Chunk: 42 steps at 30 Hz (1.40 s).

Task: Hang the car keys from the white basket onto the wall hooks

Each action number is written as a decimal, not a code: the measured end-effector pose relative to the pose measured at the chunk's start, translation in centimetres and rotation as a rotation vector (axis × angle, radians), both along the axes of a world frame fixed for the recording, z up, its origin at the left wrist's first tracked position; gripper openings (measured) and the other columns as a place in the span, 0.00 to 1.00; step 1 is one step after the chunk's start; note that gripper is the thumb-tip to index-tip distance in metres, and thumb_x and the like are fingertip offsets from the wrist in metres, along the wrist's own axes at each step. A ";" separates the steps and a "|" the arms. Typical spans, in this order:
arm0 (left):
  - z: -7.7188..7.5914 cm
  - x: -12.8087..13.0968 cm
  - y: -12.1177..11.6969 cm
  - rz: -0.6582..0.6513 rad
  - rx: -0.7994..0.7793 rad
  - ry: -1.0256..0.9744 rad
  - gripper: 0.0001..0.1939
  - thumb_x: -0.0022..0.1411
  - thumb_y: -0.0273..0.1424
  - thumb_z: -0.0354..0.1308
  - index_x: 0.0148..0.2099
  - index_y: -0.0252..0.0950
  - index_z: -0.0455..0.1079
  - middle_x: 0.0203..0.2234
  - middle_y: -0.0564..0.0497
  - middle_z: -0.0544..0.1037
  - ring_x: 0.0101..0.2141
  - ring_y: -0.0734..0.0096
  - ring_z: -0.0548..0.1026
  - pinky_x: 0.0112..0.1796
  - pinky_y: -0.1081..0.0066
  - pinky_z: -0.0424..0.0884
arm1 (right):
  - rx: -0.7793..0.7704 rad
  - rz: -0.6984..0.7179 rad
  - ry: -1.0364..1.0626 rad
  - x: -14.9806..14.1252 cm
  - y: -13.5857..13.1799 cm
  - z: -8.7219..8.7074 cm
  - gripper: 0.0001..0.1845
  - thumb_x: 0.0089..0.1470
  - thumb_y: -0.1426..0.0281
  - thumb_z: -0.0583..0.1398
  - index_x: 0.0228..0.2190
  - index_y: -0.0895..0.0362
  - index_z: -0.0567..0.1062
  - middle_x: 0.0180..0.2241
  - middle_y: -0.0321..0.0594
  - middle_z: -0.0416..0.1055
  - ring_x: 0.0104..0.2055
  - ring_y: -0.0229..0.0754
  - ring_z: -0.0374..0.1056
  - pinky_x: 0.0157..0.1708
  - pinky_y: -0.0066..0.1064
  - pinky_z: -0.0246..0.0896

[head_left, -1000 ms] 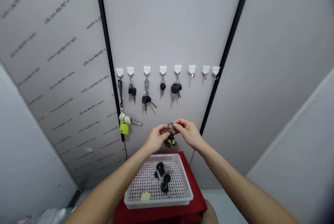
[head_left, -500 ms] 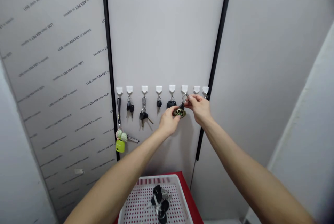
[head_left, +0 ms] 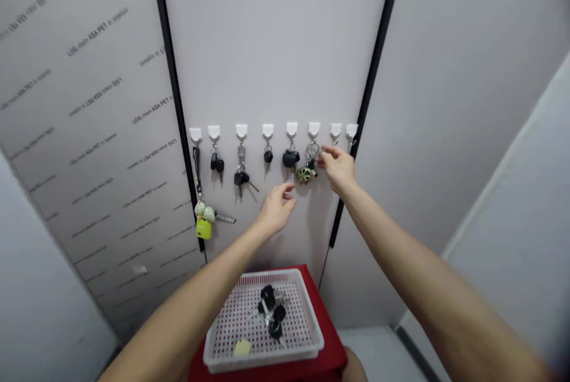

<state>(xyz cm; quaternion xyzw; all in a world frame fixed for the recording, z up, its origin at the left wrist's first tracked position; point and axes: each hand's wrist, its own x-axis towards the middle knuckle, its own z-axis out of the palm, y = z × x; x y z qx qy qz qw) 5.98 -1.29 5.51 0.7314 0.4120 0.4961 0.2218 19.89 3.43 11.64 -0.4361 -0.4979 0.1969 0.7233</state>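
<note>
Eight white stick-on hooks [head_left: 268, 130] run in a row across a pale grey wall panel [head_left: 267, 43], and a key ring [head_left: 312, 151] with a round bronze-and-green fob [head_left: 307, 174] hangs from the sixth hook [head_left: 314, 129] counting from the left. The hands are apart, and neither is clamped on anything. The right hand [head_left: 338, 169] sits at 3 o'clock from the ring, its fingers just beside it (whether they touch is too blurred to tell). The left hand [head_left: 278, 210] is open, at 7 o'clock from the fob and not touching it. Other keys and fobs hang from the first five hooks, including a lime-green tag [head_left: 203, 228] on the first. At 6 o'clock below the hands, a white plastic mesh tray [head_left: 262, 364] on a red counter [head_left: 333, 352] holds a bunch of black-headed keys [head_left: 271, 313] and a yellow note [head_left: 243, 347].
</note>
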 end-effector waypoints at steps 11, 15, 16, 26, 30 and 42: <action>-17.4 -6.4 -4.6 0.121 -0.387 0.433 0.15 0.44 0.24 0.48 0.38 0.32 0.63 0.32 0.48 0.69 0.33 0.73 0.65 0.36 0.72 0.61 | -0.374 0.385 -0.924 -4.7 -9.0 -20.3 0.11 0.39 0.76 0.50 0.27 0.61 0.69 0.28 0.41 0.67 0.29 0.35 0.61 0.31 0.26 0.54; -18.7 -6.5 -5.2 0.116 -0.410 0.544 0.16 0.44 0.24 0.48 0.39 0.33 0.62 0.33 0.48 0.68 0.34 0.72 0.65 0.36 0.73 0.60 | -0.501 0.402 -1.098 -5.9 -9.1 -23.3 0.12 0.40 0.73 0.51 0.30 0.60 0.69 0.31 0.42 0.67 0.32 0.37 0.61 0.32 0.26 0.53; -18.9 -6.5 -5.3 0.116 -0.411 0.556 0.16 0.44 0.24 0.48 0.39 0.33 0.62 0.33 0.48 0.68 0.34 0.72 0.65 0.36 0.73 0.60 | -0.506 0.401 -1.130 -6.0 -9.0 -23.6 0.12 0.40 0.72 0.51 0.31 0.60 0.68 0.31 0.42 0.67 0.32 0.38 0.61 0.33 0.27 0.52; -20.0 -6.7 -4.7 0.096 -0.369 0.543 0.10 0.45 0.23 0.45 0.32 0.35 0.64 0.25 0.53 0.69 0.28 0.76 0.64 0.31 0.76 0.59 | -0.496 0.410 -1.205 -7.4 -9.2 -24.8 0.11 0.43 0.65 0.51 0.28 0.57 0.69 0.30 0.40 0.66 0.35 0.38 0.59 0.35 0.26 0.49; -19.7 -6.6 -4.7 0.085 -0.384 0.514 0.07 0.46 0.25 0.46 0.27 0.34 0.64 0.22 0.53 0.67 0.26 0.76 0.64 0.29 0.76 0.59 | -0.461 0.413 -1.179 -7.2 -9.1 -25.0 0.09 0.43 0.67 0.51 0.24 0.57 0.69 0.27 0.39 0.66 0.34 0.37 0.58 0.34 0.26 0.49; -14.4 -4.6 -3.3 -0.054 -0.426 -0.023 0.11 0.49 0.30 0.44 0.37 0.32 0.60 0.33 0.49 0.68 0.34 0.77 0.65 0.36 0.75 0.60 | -0.388 0.455 -0.659 -5.5 -8.1 -19.8 0.09 0.44 0.69 0.47 0.21 0.59 0.64 0.18 0.34 0.61 0.22 0.32 0.56 0.23 0.23 0.52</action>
